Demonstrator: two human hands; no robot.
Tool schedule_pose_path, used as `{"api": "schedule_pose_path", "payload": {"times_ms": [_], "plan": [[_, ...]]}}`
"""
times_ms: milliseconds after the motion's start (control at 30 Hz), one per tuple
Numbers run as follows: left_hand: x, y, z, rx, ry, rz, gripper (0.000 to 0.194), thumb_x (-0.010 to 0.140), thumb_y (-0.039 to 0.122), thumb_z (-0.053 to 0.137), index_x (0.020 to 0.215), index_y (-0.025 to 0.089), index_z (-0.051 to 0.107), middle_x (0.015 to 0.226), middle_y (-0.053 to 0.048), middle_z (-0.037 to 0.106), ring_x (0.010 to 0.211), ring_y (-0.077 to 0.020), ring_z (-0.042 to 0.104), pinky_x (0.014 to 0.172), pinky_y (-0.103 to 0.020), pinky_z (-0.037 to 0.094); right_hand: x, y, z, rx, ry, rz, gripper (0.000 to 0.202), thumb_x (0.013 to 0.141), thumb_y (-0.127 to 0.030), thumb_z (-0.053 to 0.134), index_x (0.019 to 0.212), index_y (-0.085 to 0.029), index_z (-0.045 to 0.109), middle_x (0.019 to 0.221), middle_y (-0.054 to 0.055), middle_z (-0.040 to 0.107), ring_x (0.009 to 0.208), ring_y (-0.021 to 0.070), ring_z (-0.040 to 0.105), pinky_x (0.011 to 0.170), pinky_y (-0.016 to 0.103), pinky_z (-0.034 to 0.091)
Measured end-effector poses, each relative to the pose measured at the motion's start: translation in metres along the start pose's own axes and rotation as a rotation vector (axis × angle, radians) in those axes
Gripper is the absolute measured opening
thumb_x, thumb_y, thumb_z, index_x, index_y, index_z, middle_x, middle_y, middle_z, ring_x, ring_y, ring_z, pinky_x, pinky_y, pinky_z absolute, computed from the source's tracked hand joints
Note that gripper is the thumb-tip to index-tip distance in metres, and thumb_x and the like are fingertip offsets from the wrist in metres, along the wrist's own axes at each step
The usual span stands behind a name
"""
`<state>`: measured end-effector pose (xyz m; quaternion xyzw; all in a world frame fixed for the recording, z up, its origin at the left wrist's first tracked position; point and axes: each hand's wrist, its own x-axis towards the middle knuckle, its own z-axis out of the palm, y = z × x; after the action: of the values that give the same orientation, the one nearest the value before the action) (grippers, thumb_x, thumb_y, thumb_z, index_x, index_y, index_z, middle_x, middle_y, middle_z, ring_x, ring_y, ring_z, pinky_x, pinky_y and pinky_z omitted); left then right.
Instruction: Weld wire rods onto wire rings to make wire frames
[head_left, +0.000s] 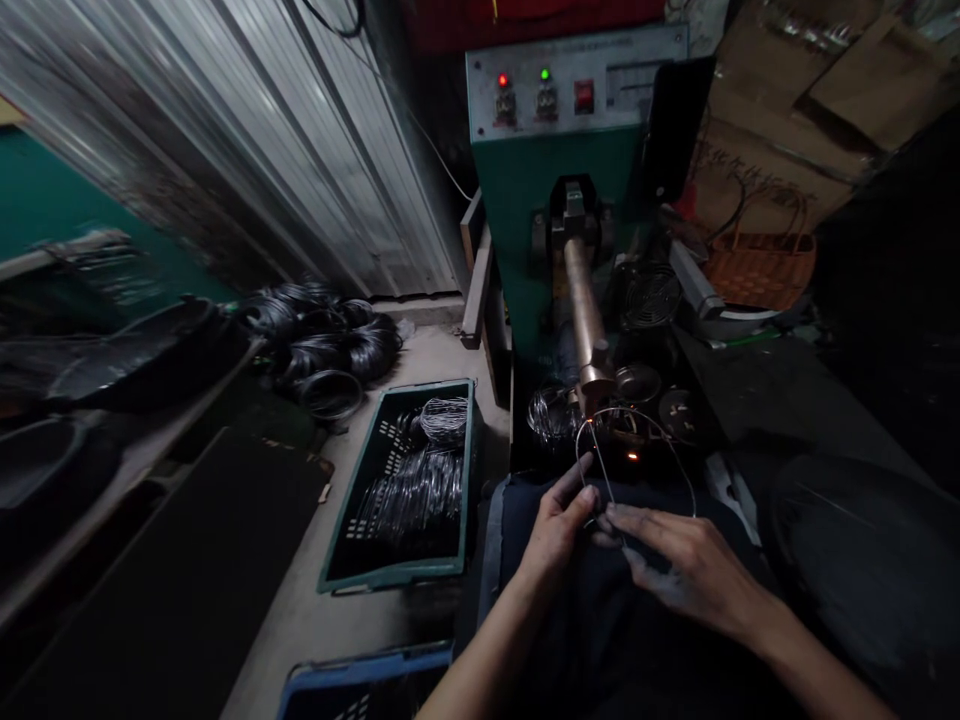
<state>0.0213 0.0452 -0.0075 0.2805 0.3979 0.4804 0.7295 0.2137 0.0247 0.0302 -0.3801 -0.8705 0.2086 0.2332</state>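
Observation:
My left hand (559,525) is closed, pinching a thin wire ring (677,455) at its lower left side. Between thumb and fingers of my right hand (686,555) is the lower end of a straight metal wire (604,472). The wire's upper end meets the ring just under the tip of the spot welder's copper-coloured arm (586,310). A small orange glow shows at that contact. The ring's right side passes down behind my right fingers. Exactly how the fingertips overlap is hard to make out in the dim light.
The green welding machine (510,200) with lit lamps stands ahead. Left of my legs, a green crate (394,577) holds many wire pieces; a blue crate (367,665) sits nearer. Wire coils (322,335) lie by the metal wall. A wicker basket (765,268) is at right.

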Motion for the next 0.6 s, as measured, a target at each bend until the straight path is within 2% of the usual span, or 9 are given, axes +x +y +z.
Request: {"api": "schedule_pose_path", "payload": {"times_ms": [100, 167, 333, 467, 600], "plan": [[0.007, 0.001, -0.004, 0.036, 0.016, -0.038, 0.075, 0.072, 0.040, 0.075, 0.138, 0.018, 0.047, 0.080, -0.005, 0.065, 0.070, -0.0146, 0.060, 0.068, -0.027, 0.049, 0.001, 0.008, 0.004, -0.014, 0.004, 0.004, 0.062, 0.080, -0.010, 0.055, 0.138, -0.027, 0.044, 0.123, 0.002, 0.063, 0.107, 0.0197, 0.063, 0.088, 0.031, 0.055], [0.021, 0.008, -0.005, 0.022, 0.027, -0.046, 0.078, 0.071, 0.038, 0.075, 0.140, 0.018, 0.045, 0.076, -0.003, 0.064, 0.065, -0.0141, 0.060, 0.064, -0.028, 0.051, 0.009, 0.019, 0.006, -0.051, 0.046, 0.016, 0.058, 0.081, -0.013, 0.057, 0.136, -0.028, 0.046, 0.115, 0.002, 0.067, 0.100, 0.0203, 0.066, 0.086, 0.032, 0.055], [0.074, 0.047, -0.003, -0.016, 0.070, 0.053, 0.068, 0.071, 0.028, 0.076, 0.133, 0.016, 0.051, 0.080, -0.004, 0.065, 0.061, -0.0110, 0.060, 0.059, -0.026, 0.055, 0.054, 0.055, -0.005, -0.186, 0.253, 0.040, 0.026, 0.086, -0.026, 0.061, 0.112, -0.025, 0.059, 0.103, 0.006, 0.070, 0.094, 0.0263, 0.066, 0.097, 0.049, 0.043], [0.097, 0.071, -0.001, -0.032, 0.072, 0.109, 0.058, 0.070, 0.021, 0.075, 0.124, 0.011, 0.056, 0.080, -0.005, 0.066, 0.059, -0.0107, 0.060, 0.053, -0.024, 0.055, 0.084, 0.066, -0.018, -0.078, 0.320, 0.004, 0.018, 0.091, -0.028, 0.056, 0.107, -0.021, 0.054, 0.097, 0.009, 0.066, 0.092, 0.0248, 0.064, 0.082, 0.039, 0.050], [0.104, 0.079, -0.003, -0.063, 0.057, 0.117, 0.057, 0.067, 0.021, 0.077, 0.120, 0.011, 0.058, 0.084, -0.007, 0.067, 0.059, -0.0115, 0.061, 0.050, -0.023, 0.055, 0.096, 0.069, -0.023, 0.014, 0.288, -0.003, 0.013, 0.091, -0.026, 0.055, 0.103, -0.020, 0.052, 0.094, 0.006, 0.064, 0.084, 0.0205, 0.063, 0.075, 0.032, 0.050]]}}
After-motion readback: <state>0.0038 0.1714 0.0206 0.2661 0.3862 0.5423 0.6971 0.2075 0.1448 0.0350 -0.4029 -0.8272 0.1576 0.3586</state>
